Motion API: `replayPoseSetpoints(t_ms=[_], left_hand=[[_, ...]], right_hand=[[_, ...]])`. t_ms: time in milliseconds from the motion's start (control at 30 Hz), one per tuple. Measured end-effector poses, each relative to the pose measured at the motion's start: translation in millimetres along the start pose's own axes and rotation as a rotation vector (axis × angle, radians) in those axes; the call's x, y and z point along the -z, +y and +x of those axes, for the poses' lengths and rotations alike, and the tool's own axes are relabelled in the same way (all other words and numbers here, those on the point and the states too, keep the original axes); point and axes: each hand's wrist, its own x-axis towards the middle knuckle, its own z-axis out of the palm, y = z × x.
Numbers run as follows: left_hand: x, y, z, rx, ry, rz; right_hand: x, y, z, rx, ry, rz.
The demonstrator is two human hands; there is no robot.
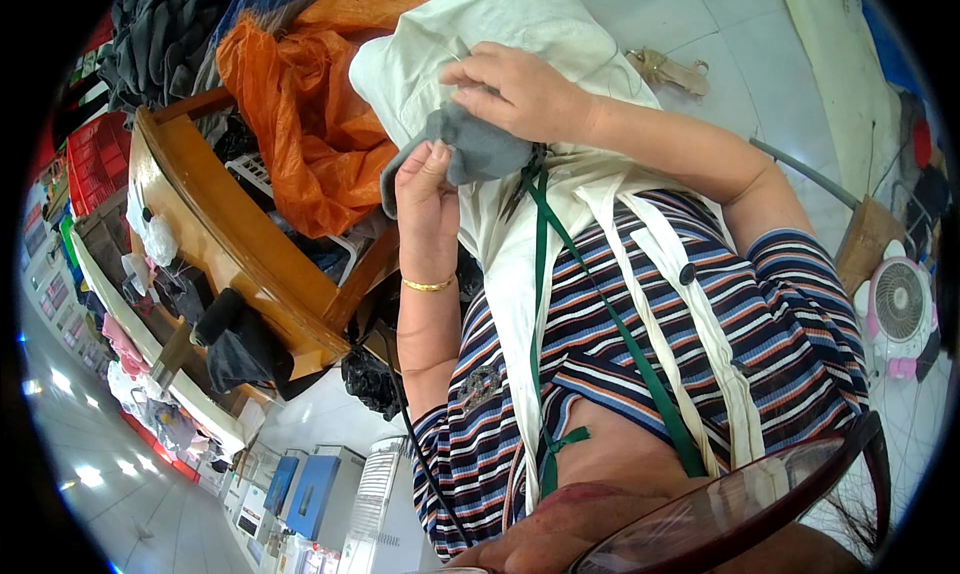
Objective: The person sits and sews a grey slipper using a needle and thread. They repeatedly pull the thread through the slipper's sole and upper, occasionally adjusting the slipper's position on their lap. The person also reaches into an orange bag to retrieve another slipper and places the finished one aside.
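My left hand (428, 184), with a gold bracelet at the wrist, pinches the edge of a piece of grey cloth (490, 154) between thumb and fingers. The cloth lies over the white apron (590, 49) spread across my lap. Above its upper edge, my right hand (510, 89) is bent with thumb and fingertips drawn together. A thin pale sliver shows by those fingertips, too small to name. A green ribbon (541, 234) hangs from my neck to a dark tool beside the cloth, partly hidden, which looks like scissors.
Left of my lap are a bunched orange woven sack (300, 124) and a curved wooden table (220, 244) with a black bag (245, 349). Dark grey cloth (165, 34) is heaped at upper left. A sandal (668, 71) and a small fan (898, 299) stand at right.
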Motion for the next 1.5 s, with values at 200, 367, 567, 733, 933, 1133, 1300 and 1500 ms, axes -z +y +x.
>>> replayPoseSetpoints(t_ms=[200, 367, 567, 733, 933, 1133, 1300, 1500], left_hand=[[-45.0, 23.2, -18.7, -0.046, 0.101, 0.096], [-44.3, 21.2, -3.6, -0.344, -0.085, 0.669], [-73.1, 46.1, -30.4, -1.062, 0.167, 1.049], [-40.7, 43.8, -37.5, -0.784, 0.402, 0.62], [-60.0, 36.3, -40.5, -0.783, 0.251, 0.657], [-29.2, 16.3, -21.9, -0.749, 0.268, 0.942], [-8.9, 5.0, -3.6, -0.684, 0.219, 0.964], [-6.5, -9.5, 18.2, -0.618, -0.025, 1.312]], right_hand=[[21.7, -24.8, -7.4, -0.23, -0.121, 0.075], [52.3, -37.5, -15.5, -0.594, -0.426, 0.361], [90.9, -32.4, 6.2, -0.786, -0.191, 0.535], [113.8, -69.2, 202.2, -0.447, -0.072, 0.679], [108.1, -168.3, 359.6, -0.132, 0.094, 0.604], [56.2, -100.6, 204.6, -0.009, -0.223, 0.07], [74.1, -7.8, 106.1, -0.349, -0.174, 0.211], [68.8, 23.3, 26.6, -0.528, -0.104, 0.29]])
